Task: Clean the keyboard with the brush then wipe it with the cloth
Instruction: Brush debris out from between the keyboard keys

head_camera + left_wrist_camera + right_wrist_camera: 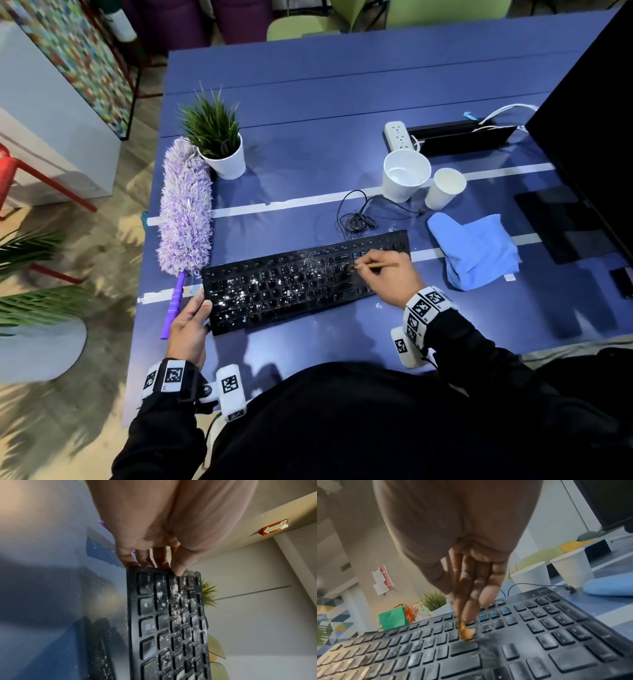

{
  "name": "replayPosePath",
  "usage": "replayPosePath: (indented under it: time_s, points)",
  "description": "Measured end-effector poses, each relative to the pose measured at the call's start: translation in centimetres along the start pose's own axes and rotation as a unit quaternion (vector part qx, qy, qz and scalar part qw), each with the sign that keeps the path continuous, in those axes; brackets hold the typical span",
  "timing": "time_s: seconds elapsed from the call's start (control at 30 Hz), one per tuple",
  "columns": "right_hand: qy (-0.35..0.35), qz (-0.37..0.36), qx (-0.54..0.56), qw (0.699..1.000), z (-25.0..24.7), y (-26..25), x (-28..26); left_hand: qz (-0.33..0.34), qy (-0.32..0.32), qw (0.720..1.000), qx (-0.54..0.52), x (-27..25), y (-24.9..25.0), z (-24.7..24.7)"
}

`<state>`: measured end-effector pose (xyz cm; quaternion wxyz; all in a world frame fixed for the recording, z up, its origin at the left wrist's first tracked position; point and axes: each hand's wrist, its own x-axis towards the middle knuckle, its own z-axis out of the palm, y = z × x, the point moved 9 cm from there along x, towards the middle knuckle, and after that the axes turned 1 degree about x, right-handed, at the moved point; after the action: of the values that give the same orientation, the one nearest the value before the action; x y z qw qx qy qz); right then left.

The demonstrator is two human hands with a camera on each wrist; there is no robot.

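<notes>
Nearest, the left hand (190,322) pinches the left end of the keyboard (301,284), thumb on top, likely to steady it on the surface (308,102) against the strokes. White crumbs still speckle its left half. Further right, the right hand (387,274) pinches a thin brush (375,265), bristles seemingly touching the keys. Just beyond, the blue cloth (474,251) lies waiting for the wipe.

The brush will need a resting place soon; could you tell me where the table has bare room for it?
Bare table lies beyond the plant and power strip, and between duster and cable. Around the cups and cloth it's crowded.
</notes>
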<state>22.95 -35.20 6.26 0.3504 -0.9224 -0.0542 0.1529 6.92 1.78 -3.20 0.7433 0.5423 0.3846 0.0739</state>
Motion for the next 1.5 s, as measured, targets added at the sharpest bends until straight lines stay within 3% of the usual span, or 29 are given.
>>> replayPosePath:
  time_s: [0.07,0.17,0.3,0.37,0.5,0.6,0.67,0.77,0.83,0.93,1.03,1.07,1.2,1.3,1.43,1.5]
  points:
    - [-0.035,-0.013,-0.016,0.999,0.9,-0.3,-0.3,-0.003,0.003,1.000,0.004,-0.1,0.1,0.2]
    - [0.040,0.026,-0.068,0.997,-0.6,0.3,-0.1,0.008,0.003,1.000,0.019,-0.4,0.6,0.4]
    - [0.024,-0.040,0.104,0.994,0.4,-1.7,0.1,0.010,0.005,1.000,0.015,-0.3,0.6,0.2]
    - [0.023,-0.043,0.101,0.994,0.8,-1.9,0.0,0.007,0.006,1.000,0.009,-0.2,0.5,0.3]
    - [0.077,0.023,-0.015,0.997,-0.9,-0.6,0.5,0.015,0.005,1.000,0.008,-0.5,0.8,0.4]
    - [0.105,0.000,0.082,0.991,-1.7,-0.7,0.4,0.013,0.003,1.000,0.008,-0.3,0.4,0.0]
    - [0.082,-0.015,0.074,0.994,-1.6,-0.9,0.3,0.012,0.009,1.000,0.002,-0.1,0.2,-0.2]
    - [-0.038,0.007,-0.047,0.998,0.3,-0.2,-0.2,0.013,0.009,1.000,0.011,-0.3,0.3,0.2]
    - [-0.029,0.005,-0.070,0.997,0.2,0.2,-0.6,0.019,0.007,1.000,0.015,-0.4,0.5,0.4]
    - [0.051,-0.030,0.035,0.998,-0.8,0.1,-0.9,0.021,0.013,1.000,0.007,-0.3,0.5,0.1]
    - [-0.053,-0.007,-0.033,0.998,1.4,0.9,-0.8,0.016,0.014,1.000,0.007,-0.1,0.1,-0.2]
    - [-0.054,0.003,-0.042,0.998,1.5,1.2,-0.9,0.018,0.015,1.000,0.007,-0.1,0.1,-0.2]
    - [0.066,0.032,0.058,0.996,-0.7,2.3,-0.7,0.020,0.013,1.000,0.005,-0.2,0.3,-0.1]
    - [0.120,0.083,0.006,0.989,-2.3,3.7,-0.8,0.020,0.010,1.000,0.003,-0.2,0.1,-0.2]
    - [0.044,0.028,0.125,0.991,-0.5,3.2,-0.4,0.025,0.010,1.000,-0.005,-0.4,0.3,0.0]
    - [0.036,0.010,0.133,0.990,-0.2,2.5,-0.7,0.027,0.012,1.000,-0.006,-0.4,0.4,0.2]
